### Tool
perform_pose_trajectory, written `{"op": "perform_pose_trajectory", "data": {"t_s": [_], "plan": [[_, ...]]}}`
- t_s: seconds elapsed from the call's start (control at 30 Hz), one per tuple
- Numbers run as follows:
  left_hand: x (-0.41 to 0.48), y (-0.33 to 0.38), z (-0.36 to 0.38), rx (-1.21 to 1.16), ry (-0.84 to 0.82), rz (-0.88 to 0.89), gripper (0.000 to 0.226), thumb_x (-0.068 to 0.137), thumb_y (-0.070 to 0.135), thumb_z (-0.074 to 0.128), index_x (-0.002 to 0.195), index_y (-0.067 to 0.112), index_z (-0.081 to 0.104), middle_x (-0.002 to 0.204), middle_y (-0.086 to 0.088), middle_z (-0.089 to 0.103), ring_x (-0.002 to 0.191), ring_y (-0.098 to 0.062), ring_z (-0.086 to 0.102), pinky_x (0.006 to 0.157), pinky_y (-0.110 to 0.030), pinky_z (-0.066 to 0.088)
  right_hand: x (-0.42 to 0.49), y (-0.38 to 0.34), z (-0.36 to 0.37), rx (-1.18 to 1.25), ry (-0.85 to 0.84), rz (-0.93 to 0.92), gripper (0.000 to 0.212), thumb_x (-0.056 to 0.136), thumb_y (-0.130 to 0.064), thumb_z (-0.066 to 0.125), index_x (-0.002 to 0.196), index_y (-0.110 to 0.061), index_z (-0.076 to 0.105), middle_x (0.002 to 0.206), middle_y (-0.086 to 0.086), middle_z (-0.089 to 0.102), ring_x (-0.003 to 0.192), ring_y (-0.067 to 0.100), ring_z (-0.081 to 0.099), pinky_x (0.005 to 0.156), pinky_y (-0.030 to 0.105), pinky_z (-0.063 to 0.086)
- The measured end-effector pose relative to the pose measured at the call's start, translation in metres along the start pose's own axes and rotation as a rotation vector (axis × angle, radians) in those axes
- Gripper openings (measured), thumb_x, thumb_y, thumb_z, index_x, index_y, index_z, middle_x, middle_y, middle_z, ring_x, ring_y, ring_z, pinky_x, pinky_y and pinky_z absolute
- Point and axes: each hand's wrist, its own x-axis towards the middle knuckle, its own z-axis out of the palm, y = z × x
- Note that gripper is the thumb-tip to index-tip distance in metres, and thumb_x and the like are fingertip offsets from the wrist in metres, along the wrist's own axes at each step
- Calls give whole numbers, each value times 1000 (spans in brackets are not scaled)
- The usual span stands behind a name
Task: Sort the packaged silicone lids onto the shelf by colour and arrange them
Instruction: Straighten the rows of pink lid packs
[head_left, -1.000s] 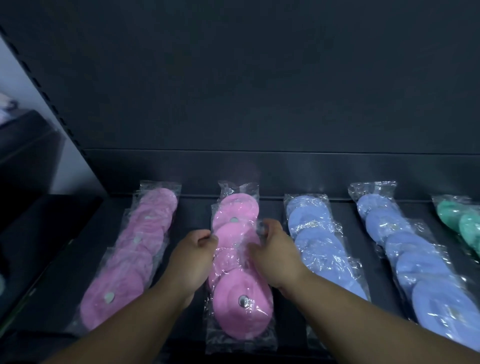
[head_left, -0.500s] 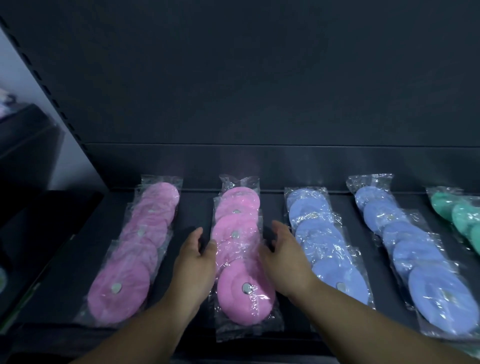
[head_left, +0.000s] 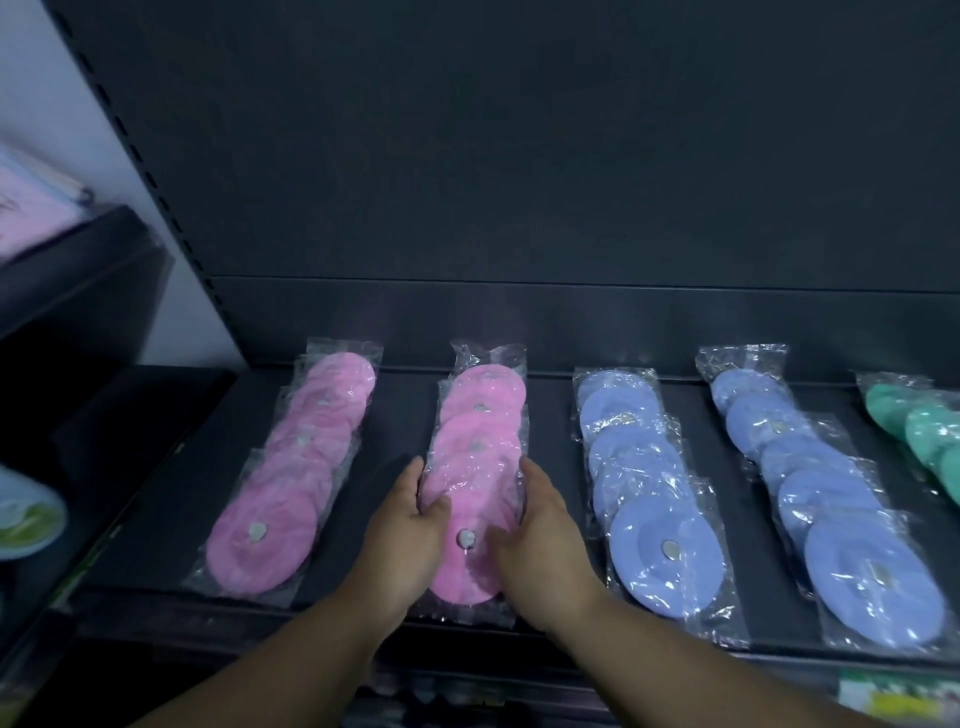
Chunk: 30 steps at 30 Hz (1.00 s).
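The left hand (head_left: 402, 535) and right hand (head_left: 543, 540), fingers straight with thumbs on top, press both long edges of the overlapping pink silicone lids in clear plastic sleeves (head_left: 480, 415) on the dark metal shelf (head_left: 405, 410); these are probably light, floppy and slick, best squared from the sides; their row runs front to back.

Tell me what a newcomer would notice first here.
The left hand and right hand press the sides of the second pink row of bagged lids on the shelf. Beside it lie another pink row at left, two blue rows to the right, and a green row at far right.
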Motion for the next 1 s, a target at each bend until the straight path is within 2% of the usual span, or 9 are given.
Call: {"op": "perform_pose_trajectory", "data": {"t_s": [0.13, 0.23, 0.3, 0.43, 0.57, 0.67, 0.8, 0.93, 1.0], "plan": [[-11, -5, -1, 63, 14, 12, 57, 95, 24, 50, 148, 28, 29, 143, 7, 46, 124, -11, 49, 109, -32, 37, -5, 7, -4, -39, 13, -53, 73, 78, -2, 60, 143, -21, 35, 141, 0, 41, 118, 7, 47, 94, 3, 33], [-22, -11, -1, 102, 15, 35, 58, 94, 23, 50, 148, 28, 30, 145, 10, 43, 127, -10, 47, 111, -35, 36, -11, 12, -4, -113, 8, -69, 77, 77, -1, 59, 147, -16, 29, 149, 4, 31, 136, 12, 33, 111, 17, 24], [-28, -13, 1, 128, 7, 45, 57, 94, 22, 50, 148, 27, 31, 145, 12, 42, 126, -10, 47, 111, -32, 36, -14, 13, -4, -163, 2, -77, 79, 78, 1, 57, 148, -14, 25, 153, 6, 24, 140, 14, 28, 110, 12, 18], [-36, -12, 3, 174, 3, 53, 56, 94, 20, 52, 147, 21, 33, 148, 7, 38, 125, -9, 45, 98, -16, 29, -17, 10, -5, -256, -26, -68, 79, 80, 0, 57, 149, -12, 22, 155, 5, 19, 141, 14, 25, 98, 1, 9], [-41, -9, -1, 158, -11, 63, 50, 94, 18, 49, 143, 21, 38, 135, 4, 50, 100, -8, 53, 82, -17, 36, -23, 7, -7, -400, -95, -124, 65, 86, -3, 52, 146, -9, 28, 153, 8, 22, 144, 18, 19, 99, 1, 6], [-38, -9, -6, 98, -68, 58, 45, 94, 15, 50, 139, 22, 43, 113, 12, 55, 84, 1, 53, 66, -14, 41, -25, 4, -5, -458, -68, -119, 54, 91, -6, 48, 143, -14, 36, 153, 6, 22, 142, 23, 25, 105, 11, 21], [-27, -6, -17, -32, -126, -9, 35, 93, 9, 52, 127, 14, 56, 96, 14, 61, 88, -4, 59, 70, -18, 45, -27, -6, 4, -459, -20, -85, 49, 90, -5, 50, 137, -16, 45, 151, 6, 26, 135, 26, 34, 104, 23, 31], [-23, 0, -25, -123, -167, -41, 24, 89, 0, 53, 99, 17, 65, 86, 4, 70, 74, -10, 62, 62, -15, 49, -26, -13, 9, -437, 44, -43, 42, 90, -6, 51, 131, -15, 52, 146, 7, 35, 131, 24, 39, 96, 17, 32], [-24, -1, -27, -128, -191, -29, 23, 88, 2, 55, 101, 17, 65, 90, 2, 71, 77, -12, 64, 67, -19, 50, -27, -11, 14, -404, 76, -17, 38, 90, -7, 53, 127, -15, 56, 147, 8, 35, 133, 23, 38, 90, 7, 29]]}}
